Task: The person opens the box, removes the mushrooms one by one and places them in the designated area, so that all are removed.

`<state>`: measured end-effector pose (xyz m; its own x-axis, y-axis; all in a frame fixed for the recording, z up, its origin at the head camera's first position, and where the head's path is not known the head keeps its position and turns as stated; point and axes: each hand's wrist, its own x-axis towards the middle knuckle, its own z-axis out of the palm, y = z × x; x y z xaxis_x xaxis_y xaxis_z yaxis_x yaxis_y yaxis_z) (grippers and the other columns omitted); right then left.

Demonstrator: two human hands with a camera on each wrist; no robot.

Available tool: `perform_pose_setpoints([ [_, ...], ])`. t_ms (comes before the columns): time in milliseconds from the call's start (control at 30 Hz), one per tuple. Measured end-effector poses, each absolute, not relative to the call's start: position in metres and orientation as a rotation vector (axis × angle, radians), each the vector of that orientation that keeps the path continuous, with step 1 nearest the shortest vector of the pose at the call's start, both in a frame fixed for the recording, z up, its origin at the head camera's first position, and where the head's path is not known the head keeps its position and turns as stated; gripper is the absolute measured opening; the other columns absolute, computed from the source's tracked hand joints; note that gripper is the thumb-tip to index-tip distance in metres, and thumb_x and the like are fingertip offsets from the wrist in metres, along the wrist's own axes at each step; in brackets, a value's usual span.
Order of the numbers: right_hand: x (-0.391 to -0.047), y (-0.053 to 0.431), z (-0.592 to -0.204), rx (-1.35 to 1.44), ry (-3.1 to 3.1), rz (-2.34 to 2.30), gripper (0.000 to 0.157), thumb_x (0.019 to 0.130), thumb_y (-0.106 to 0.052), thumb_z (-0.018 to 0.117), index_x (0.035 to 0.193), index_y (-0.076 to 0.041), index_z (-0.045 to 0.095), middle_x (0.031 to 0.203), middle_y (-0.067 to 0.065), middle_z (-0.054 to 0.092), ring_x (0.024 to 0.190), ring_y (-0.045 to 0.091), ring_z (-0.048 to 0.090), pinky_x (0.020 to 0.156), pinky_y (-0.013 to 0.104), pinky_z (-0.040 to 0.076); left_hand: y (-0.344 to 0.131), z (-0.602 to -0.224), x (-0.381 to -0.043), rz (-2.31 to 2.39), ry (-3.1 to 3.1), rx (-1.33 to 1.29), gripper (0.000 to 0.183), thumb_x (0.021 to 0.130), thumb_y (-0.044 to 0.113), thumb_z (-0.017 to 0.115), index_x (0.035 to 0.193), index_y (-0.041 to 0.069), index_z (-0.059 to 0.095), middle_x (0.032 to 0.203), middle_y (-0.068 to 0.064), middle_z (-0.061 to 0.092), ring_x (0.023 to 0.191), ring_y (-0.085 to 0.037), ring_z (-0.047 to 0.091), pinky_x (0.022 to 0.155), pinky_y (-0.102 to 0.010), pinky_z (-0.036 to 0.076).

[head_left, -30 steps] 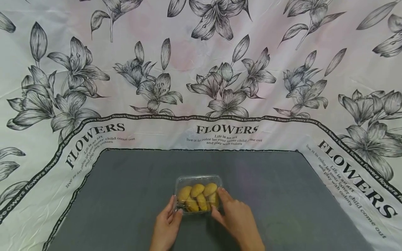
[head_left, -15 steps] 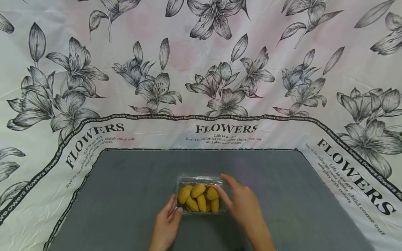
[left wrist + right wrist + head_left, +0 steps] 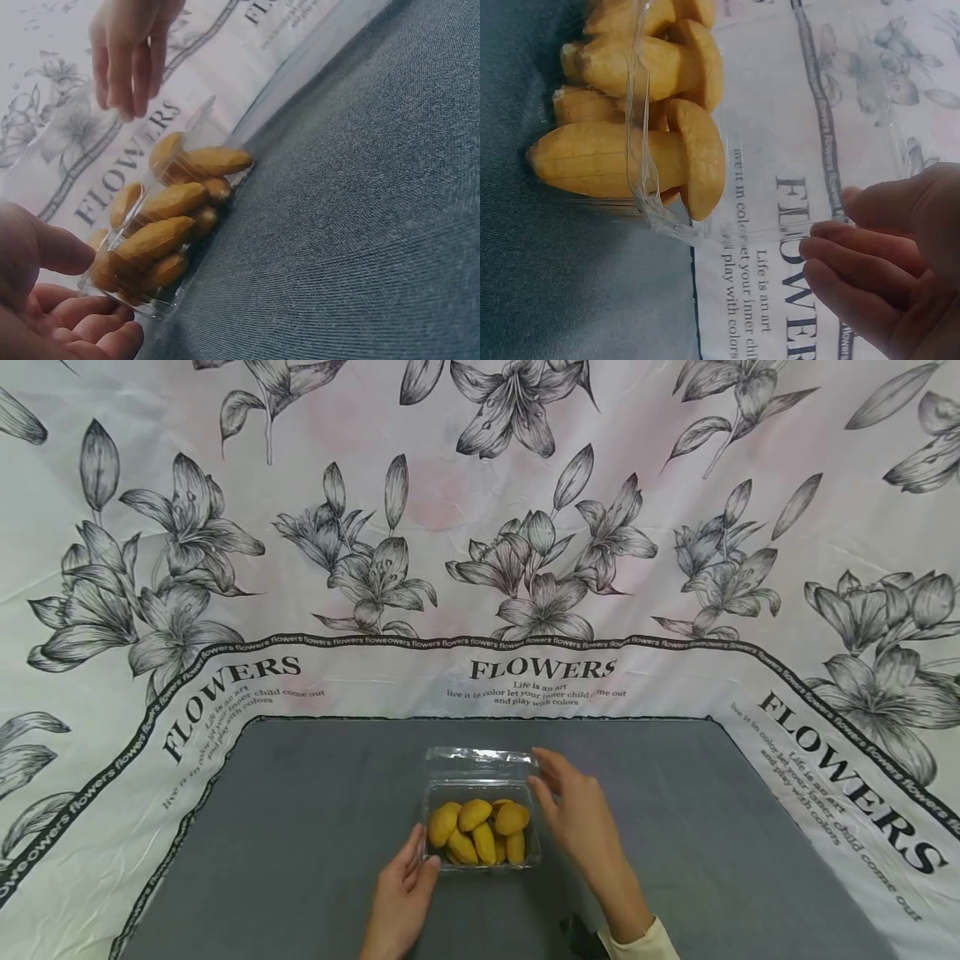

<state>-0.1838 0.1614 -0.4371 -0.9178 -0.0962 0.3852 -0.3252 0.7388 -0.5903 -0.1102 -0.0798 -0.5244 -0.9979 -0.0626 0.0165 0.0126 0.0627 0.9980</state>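
Observation:
A clear plastic clamshell container (image 3: 536, 847) stands on the grey tabletop with several yellow mushrooms (image 3: 483, 843) inside. Its clear lid (image 3: 480, 763) is raised and tilted back on the far side. My left hand (image 3: 401, 897) grips the container's left end, thumb at the near corner and fingers along the side. At the lid's right edge is my right hand (image 3: 581, 818), its fingers extended; in the right wrist view, the fingertips (image 3: 817, 247) are close to the clear edge. Whether they touch it is hard to tell. The left wrist view shows the mushrooms (image 3: 154, 240) inside the clear walls.
Around the grey tabletop (image 3: 315, 793) runs a white cloth (image 3: 420, 681) printed with flowers and lettering, which rises behind it. A pale sleeve (image 3: 645, 943) and a dark object (image 3: 581, 937) appear by my right wrist.
The lid has swung up and back from over the mushrooms. My right hand has moved away from me along with the lid's edge. The left hand keeps its grip on the container.

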Motion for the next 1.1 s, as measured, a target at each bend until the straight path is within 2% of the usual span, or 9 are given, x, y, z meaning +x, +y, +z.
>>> perform_pose_setpoints([
  [300, -0.203, 0.161, -0.446, 0.324, -2.532, 1.18, 0.04, 0.101, -0.004, 0.072, 0.139, 0.004, 0.064, 0.13, 0.019, 0.073, 0.115, 0.034, 0.074, 0.094, 0.043, 0.062, -0.08, -0.525, -0.111, -2.097, -2.276, 0.065, 0.06, 0.107, 0.008, 0.063, 0.158, -0.01, 0.038, 0.162, -0.029, 0.039, 0.149, -0.044, 0.039, 0.113, -0.043, 0.047],
  [600, -0.214, 0.167, -0.457, 0.318, -2.607, 1.238, 0.053, 0.103, -0.01, 0.071, 0.152, 0.0, 0.054, 0.141, 0.014, 0.067, 0.118, 0.031, 0.072, 0.094, 0.04, 0.062, -0.08, -0.524, -0.111, -2.086, -2.29, 0.06, 0.059, 0.107, 0.009, 0.063, 0.158, -0.01, 0.039, 0.162, -0.029, 0.038, 0.149, -0.044, 0.039, 0.113, -0.044, 0.047],
  [1100, -0.222, 0.173, -0.475, 0.386, -2.684, 1.4, 0.061, 0.109, -0.019, 0.062, 0.162, -0.002, 0.037, 0.157, 0.016, 0.051, 0.133, 0.033, 0.062, 0.106, 0.047, 0.054, -0.082, -0.525, -0.112, -2.109, -2.292, 0.045, 0.061, 0.108, 0.011, 0.062, 0.158, -0.011, 0.036, 0.164, -0.028, 0.036, 0.151, -0.043, 0.037, 0.116, -0.046, 0.043],
])
